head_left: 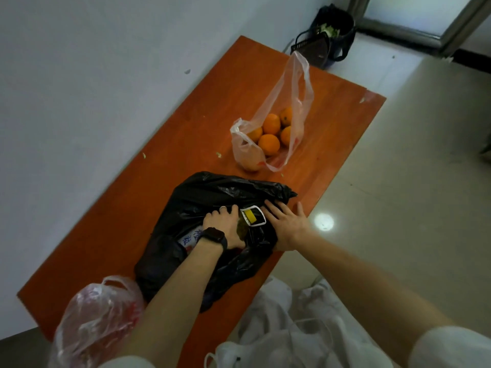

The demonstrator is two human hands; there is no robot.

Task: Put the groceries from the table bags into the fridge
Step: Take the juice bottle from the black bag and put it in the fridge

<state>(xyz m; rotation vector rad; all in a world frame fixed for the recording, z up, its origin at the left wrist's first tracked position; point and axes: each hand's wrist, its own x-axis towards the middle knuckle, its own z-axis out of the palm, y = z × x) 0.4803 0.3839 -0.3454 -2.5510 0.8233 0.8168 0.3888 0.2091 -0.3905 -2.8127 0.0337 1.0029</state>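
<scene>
A black plastic bag (202,197) lies open on the orange-brown wooden table (148,197). My left hand (223,224), with a watch and a ring, reaches into the bag's mouth and curls round a white-rimmed tray (255,215) with a yellow label and dark green contents. My right hand (287,221) lies flat with straight fingers on the bag's right edge, holding it down. Farther back stands a clear bag (297,102) with several oranges (269,143). A pinkish bag (93,314) with red contents sits at the near left corner.
A white wall runs along the table's left side. A black bin (337,30) with green scraps and a dark basket (308,47) stand on the pale tiled floor beyond the table's far end. White bags (279,328) lie by my body at the table's near edge.
</scene>
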